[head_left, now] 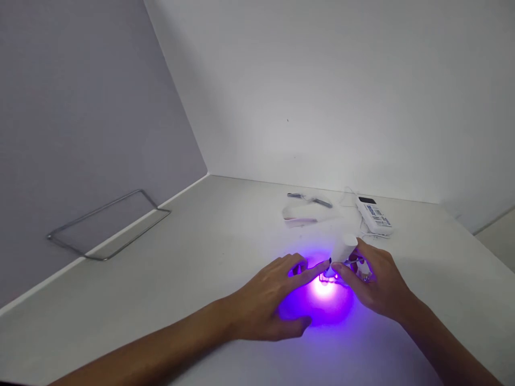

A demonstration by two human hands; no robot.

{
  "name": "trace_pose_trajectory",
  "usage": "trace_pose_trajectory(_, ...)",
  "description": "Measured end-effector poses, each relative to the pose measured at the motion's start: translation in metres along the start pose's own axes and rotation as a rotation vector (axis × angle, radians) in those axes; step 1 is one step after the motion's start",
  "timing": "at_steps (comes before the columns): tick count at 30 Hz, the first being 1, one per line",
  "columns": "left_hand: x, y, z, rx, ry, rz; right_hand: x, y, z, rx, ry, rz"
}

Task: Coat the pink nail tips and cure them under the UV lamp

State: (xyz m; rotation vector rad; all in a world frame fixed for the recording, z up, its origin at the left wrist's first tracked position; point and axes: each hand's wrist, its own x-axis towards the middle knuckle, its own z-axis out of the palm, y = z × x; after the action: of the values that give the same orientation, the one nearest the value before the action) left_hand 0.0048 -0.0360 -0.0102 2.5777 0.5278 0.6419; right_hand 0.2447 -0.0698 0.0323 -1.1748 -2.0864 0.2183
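A small white UV lamp (344,249) is tilted in my right hand (376,276), its thumb and fingers wrapped round it. Purple light pours from its lower end and makes a bright spot on the white table (193,300). My left hand (277,292) reaches in from the left, thumb out and index finger stretched towards the lamp. The tip of that finger looks dark and lies right at the lamp's side; I cannot tell whether it touches. Some small clear or shiny thing shows under my right fingers, too blurred to name.
Behind the lamp lie a white power bank (374,215) with a dark display and a white cable, a few thin strip-like tools (321,202) and a pale flat strip (300,220). A metal wire frame (132,236) leans at the left wall. White walls bound the table.
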Motion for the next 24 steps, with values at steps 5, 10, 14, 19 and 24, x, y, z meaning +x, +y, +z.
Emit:
trace_pose_trajectory(5, -0.001, -0.001, 0.001, 0.096, 0.081, -0.007, 0.000, 0.005, 0.000, -0.071, 0.086, 0.024)
trace_pose_trajectory(10, 0.000, -0.007, -0.001, 0.186, 0.093, -0.096, 0.000, 0.007, 0.002, -0.093, 0.123, 0.028)
trace_pose_trajectory(14, 0.001, -0.009, -0.002, 0.190, 0.070, -0.114, -0.001, 0.005, 0.004, -0.079, 0.092, 0.052)
trace_pose_trajectory(19, 0.002, -0.009, -0.002, 0.198, 0.081, -0.080, 0.000, 0.003, 0.004, -0.084, 0.088, 0.053)
trace_pose_trajectory(24, 0.001, -0.010, 0.000, 0.209, 0.111, -0.056, -0.001, 0.002, 0.004, -0.090, 0.091, 0.040)
